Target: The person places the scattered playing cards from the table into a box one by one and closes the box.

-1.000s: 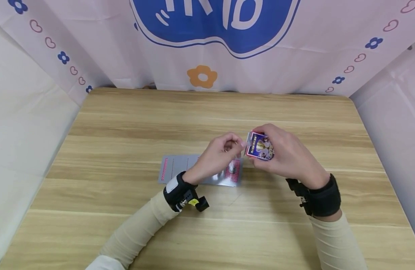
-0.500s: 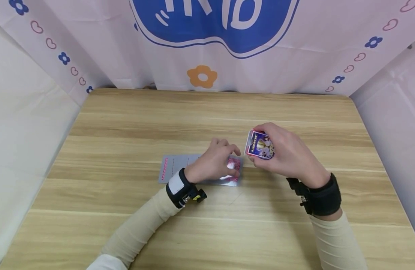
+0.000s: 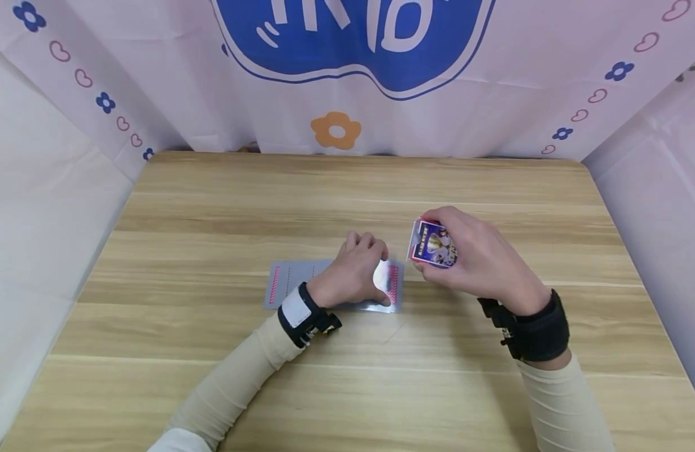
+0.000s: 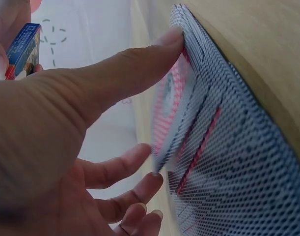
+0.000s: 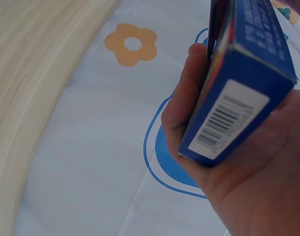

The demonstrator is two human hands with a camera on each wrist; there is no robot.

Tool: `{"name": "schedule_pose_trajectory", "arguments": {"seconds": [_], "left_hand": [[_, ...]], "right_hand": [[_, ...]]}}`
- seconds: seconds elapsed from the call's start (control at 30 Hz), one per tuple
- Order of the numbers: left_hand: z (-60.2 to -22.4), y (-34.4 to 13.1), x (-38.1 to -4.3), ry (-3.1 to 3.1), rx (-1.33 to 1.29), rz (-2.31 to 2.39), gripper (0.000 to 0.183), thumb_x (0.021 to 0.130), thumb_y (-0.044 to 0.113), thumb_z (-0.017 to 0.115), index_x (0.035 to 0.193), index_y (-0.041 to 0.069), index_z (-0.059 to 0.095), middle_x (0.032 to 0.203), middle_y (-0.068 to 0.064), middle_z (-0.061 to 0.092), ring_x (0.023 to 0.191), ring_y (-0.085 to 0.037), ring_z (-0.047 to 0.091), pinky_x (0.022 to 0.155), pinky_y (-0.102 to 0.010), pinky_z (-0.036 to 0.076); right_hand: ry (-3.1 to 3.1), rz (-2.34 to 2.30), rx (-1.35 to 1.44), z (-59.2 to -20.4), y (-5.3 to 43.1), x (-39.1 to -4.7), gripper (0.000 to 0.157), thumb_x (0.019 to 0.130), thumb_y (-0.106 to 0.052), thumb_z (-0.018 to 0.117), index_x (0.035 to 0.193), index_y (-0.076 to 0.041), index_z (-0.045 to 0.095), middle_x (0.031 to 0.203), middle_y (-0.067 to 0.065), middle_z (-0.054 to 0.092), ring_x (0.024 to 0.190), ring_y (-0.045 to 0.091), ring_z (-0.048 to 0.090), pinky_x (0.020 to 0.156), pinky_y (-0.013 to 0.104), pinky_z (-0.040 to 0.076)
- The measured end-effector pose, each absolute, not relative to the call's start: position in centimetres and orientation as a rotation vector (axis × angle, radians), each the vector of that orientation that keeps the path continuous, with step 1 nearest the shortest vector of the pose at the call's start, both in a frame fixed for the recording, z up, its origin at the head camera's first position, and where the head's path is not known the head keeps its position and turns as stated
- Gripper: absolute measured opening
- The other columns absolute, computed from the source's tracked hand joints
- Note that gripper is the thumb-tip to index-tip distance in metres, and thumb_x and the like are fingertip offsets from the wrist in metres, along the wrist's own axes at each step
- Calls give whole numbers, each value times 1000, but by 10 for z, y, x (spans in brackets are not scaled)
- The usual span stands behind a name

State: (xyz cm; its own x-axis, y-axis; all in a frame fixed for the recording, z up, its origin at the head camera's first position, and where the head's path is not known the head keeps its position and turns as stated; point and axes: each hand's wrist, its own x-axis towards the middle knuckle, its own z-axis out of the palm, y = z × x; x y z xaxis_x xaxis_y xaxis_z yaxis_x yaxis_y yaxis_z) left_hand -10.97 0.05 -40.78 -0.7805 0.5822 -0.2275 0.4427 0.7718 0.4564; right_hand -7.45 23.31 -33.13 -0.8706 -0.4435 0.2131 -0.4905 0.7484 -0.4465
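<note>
A fanned row of playing cards lies on the table, grey-backed with pink patterned bands. Over its right end is my left hand. In the left wrist view, its thumb and fingertips hold one playing card by opposite edges, and that card bows up from the row. My right hand grips a small card box above the table, right of the row. A gold trophy is printed on the box's front, and a barcode shows on its blue end in the right wrist view. The left palm covers the row's middle.
The wood-grain table runs back to a white printed curtain with a blue emblem and an orange flower. Pale cloth walls stand at both sides. A black camera strap is on each wrist.
My left hand has dropped from beside the card box to the right end of the row, where its fingers now hold a card's edges. The right hand and box stay nearly still.
</note>
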Motion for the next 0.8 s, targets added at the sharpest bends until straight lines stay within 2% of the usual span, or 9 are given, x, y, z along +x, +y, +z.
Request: {"name": "schedule_pose_trajectory", "arguments": {"seconds": [0.13,0.27,0.57,0.67,0.73,0.8], "left_hand": [[-408,-1,-111,2595,801,584,78,72,39,98,127,9,52,117,-7,53,112,-26,35,90,-36,35],[-407,-3,-113,2553,807,632,72,77,32,96,128,8,50,115,-7,51,112,-26,36,89,-35,35],[-408,-3,-115,2568,789,623,69,80,33,93,135,11,57,133,-13,54,118,-28,38,93,-39,45],[-407,-4,-117,2541,815,622,56,84,32,90,126,10,61,118,-9,61,107,-25,49,83,-34,48],[-405,-4,-118,2509,845,634,42,90,31,86,118,12,61,100,-5,64,90,-19,55,72,-29,47],[-402,-5,-118,2480,882,671,29,95,30,80,108,14,60,84,0,61,73,-13,56,61,-26,43]], "right_hand": [[-2841,761,771,-331,232,-75,67,81,-33,87,134,-5,58,118,8,69,95,21,67,80,39,58],[-2835,763,776,-332,232,-75,66,81,-34,87,133,-5,59,118,8,70,94,20,67,79,39,58],[-2869,773,766,-332,232,-74,67,82,-33,87,135,-5,58,121,9,69,96,21,67,81,40,58],[-2862,773,768,-332,232,-74,67,82,-33,87,135,-5,58,121,9,69,96,21,67,81,40,58],[-2859,771,770,-332,232,-75,67,82,-33,87,135,-4,58,121,9,69,96,21,67,81,40,58],[-2855,768,775,-332,233,-75,67,82,-33,87,135,-4,59,121,10,69,96,21,67,81,40,58]]}}
